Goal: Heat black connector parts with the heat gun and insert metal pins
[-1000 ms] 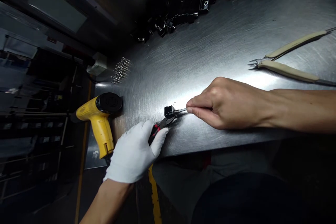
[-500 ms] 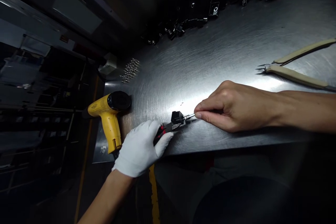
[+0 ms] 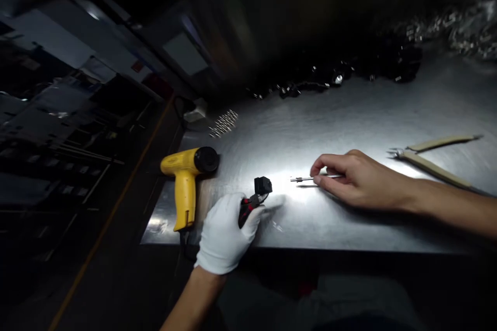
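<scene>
My left hand [image 3: 225, 230], in a white glove, grips red-and-black pliers [image 3: 250, 204] near the front edge of the steel table [image 3: 349, 114]. The plier jaws clamp a small black block-shaped part [image 3: 263, 185] held just above the table. My bare right hand [image 3: 359, 178] rests on the table to the right and pinches a thin metal pin [image 3: 305, 179]. The pin's tip points left toward the black part, with a gap between them.
A yellow heat gun [image 3: 186, 176] lies at the table's left edge. Beige-handled cutters [image 3: 430, 158] lie at the right. Several small metal pins [image 3: 223, 123] sit at the back left, and a pile of black parts [image 3: 349, 75] runs along the back.
My right hand has drawn the metal pin out of the black part and moved right. The view has tilted up and shifted. My left hand keeps the pliers clamped on the part.
</scene>
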Action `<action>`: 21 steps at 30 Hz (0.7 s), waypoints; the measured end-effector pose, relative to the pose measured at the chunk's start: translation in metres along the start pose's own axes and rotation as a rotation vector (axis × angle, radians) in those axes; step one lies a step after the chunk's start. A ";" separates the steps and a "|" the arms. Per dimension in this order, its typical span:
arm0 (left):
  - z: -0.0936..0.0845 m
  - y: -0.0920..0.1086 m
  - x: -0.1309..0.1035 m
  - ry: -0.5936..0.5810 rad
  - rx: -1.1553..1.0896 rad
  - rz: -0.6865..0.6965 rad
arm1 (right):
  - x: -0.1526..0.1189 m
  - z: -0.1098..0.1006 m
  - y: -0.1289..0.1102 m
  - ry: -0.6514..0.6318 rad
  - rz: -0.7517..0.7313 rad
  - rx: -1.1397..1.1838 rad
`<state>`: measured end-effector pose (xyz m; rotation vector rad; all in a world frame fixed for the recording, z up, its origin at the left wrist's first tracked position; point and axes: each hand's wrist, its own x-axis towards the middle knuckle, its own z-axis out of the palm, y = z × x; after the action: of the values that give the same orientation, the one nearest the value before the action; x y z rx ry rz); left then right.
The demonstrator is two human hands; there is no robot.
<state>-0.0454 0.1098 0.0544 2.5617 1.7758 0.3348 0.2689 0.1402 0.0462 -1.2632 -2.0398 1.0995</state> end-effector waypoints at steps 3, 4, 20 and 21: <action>0.007 -0.002 -0.005 0.181 -0.125 -0.085 | 0.008 0.001 -0.003 0.018 0.195 0.072; 0.009 -0.003 -0.007 0.225 -0.145 -0.104 | 0.013 0.002 -0.004 0.011 0.227 0.067; 0.026 -0.006 -0.016 0.496 -0.232 -0.174 | 0.231 0.047 -0.075 -0.043 0.173 -0.554; 0.026 -0.006 -0.016 0.509 -0.229 -0.181 | 0.241 0.047 -0.083 -0.049 0.166 -0.599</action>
<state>-0.0519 0.1004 0.0254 2.2679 1.9432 1.1940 0.0858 0.3180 0.0891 -1.7243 -2.4371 0.5935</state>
